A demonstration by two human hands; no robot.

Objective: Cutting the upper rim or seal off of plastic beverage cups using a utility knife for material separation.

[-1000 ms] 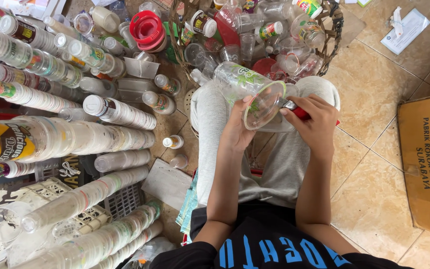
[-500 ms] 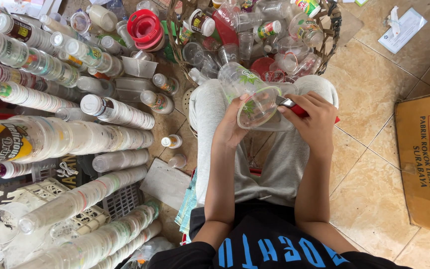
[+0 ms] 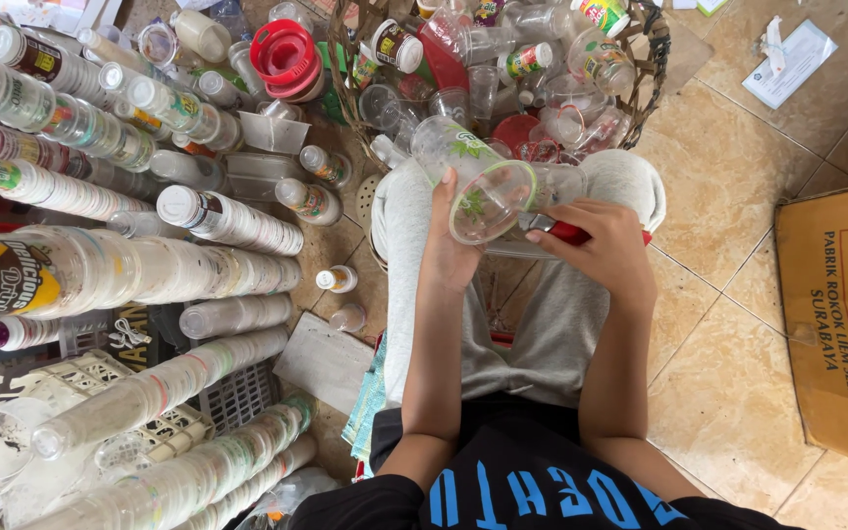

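Hands were up over the lap, above grey-trousered knees (image 3: 581, 324). Left hand (image 3: 449, 250) was wrapped around a clear plastic cup with green leaf print (image 3: 478, 186), thumb up along its side, fingers closed behind it; cup lay tilted, open mouth toward the camera. Right hand (image 3: 606, 245) was closed around a red-handled cutter (image 3: 566, 232), metal tip touching the cup's rim on the right side. Cup sat between both hands, just in front of the knees.

Directly beyond the cup: a brown wicker basket (image 3: 655, 74) packed with loose clear cups, small bottles and red lids, nearly touching the knees. That pile crowded the space ahead of the hands.

Person's left side: long horizontal stacks of nested clear plastic cups (image 3: 179, 265), row after row, running to the frame edge. Red stacked plastic lids (image 3: 287, 54) sat near the basket's left edge. Small white-capped bottle (image 3: 336, 280) stood on the floor between the stacks and the left knee. White plastic crate (image 3: 100, 378) lay partly under the lower stacks.

Person's right side: beige tiled floor (image 3: 728, 294), brown cardboard box (image 3: 836, 314) well apart from the right hand, a white paper slip (image 3: 787, 64) further out.
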